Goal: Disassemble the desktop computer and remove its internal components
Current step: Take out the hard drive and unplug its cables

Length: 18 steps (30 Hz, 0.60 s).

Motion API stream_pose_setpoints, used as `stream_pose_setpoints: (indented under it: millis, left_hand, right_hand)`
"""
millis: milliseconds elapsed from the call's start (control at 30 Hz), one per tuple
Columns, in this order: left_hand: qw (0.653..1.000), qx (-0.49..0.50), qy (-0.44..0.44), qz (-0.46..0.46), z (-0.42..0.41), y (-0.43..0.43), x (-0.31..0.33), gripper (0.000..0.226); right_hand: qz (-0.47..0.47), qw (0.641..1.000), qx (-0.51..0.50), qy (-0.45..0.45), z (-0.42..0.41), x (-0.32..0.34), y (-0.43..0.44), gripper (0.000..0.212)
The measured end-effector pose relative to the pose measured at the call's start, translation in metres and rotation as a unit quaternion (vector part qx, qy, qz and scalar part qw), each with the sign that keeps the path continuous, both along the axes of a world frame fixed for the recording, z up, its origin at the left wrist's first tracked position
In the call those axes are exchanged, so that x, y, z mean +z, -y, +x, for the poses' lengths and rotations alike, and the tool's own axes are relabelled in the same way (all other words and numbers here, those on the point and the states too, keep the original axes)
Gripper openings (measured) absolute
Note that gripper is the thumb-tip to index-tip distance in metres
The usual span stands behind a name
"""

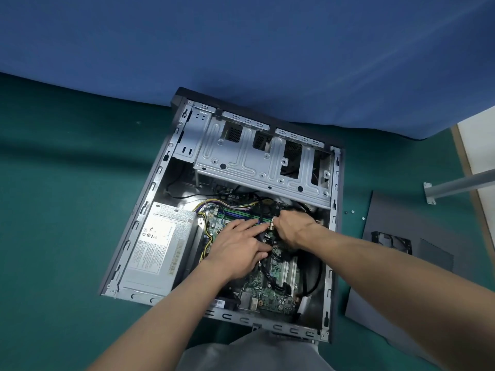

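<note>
An open desktop case [139,226] lies on its side on a green mat. Inside are a silver power supply [158,247] at the left, a green motherboard [270,287] in the middle and a metal drive cage [257,156] at the far end. My left hand [238,250] rests flat on the motherboard's centre with its fingers spread over the board. My right hand [290,227] is closed around a small light-coloured connector [272,223] just beyond the left fingertips. What lies under both hands is hidden.
The removed grey side panel [396,263] lies right of the case with a black fan [391,242] on it. Three small screws [352,211] sit on the mat beside it. A blue cloth [241,49] covers the far side. A metal table leg [455,186] stands at the right.
</note>
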<state>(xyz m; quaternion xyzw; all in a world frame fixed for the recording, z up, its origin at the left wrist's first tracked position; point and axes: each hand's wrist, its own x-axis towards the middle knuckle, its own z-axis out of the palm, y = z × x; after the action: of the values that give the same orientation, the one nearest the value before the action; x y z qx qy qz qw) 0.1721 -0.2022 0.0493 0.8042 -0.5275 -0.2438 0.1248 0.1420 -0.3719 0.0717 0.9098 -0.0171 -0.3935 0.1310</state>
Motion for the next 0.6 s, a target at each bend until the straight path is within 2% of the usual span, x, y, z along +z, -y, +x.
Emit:
stream_pose_setpoints:
  millis: [167, 333, 400, 500, 600]
  left_hand:
    - [1.0, 0.002, 0.0, -0.004, -0.001, -0.001, 0.0, 0.035]
    - [1.0, 0.004, -0.009, 0.0, 0.0, 0.0, 0.0, 0.035]
    - [1.0, 0.003, -0.014, 0.001, 0.001, 0.0, 0.001, 0.035]
    - [1.0, 0.001, -0.014, 0.006, 0.001, 0.001, 0.002, 0.035]
    - [0.999, 0.006, -0.035, 0.035, 0.0, 0.004, 0.007, 0.037]
  right_hand:
    - [0.001, 0.999, -0.027, 0.036, -0.013, -0.009, -0.018, 0.027]
    - [-0.008, 0.999, 0.037, -0.001, -0.003, 0.003, 0.0, 0.028]
    - [-0.008, 0.999, 0.034, 0.005, -0.003, 0.012, -0.001, 0.028]
    - [0.02, 0.998, -0.018, 0.055, -0.008, 0.026, -0.01, 0.026]
    - [0.027, 0.987, -0.051, 0.15, -0.017, 0.044, -0.02, 0.025]
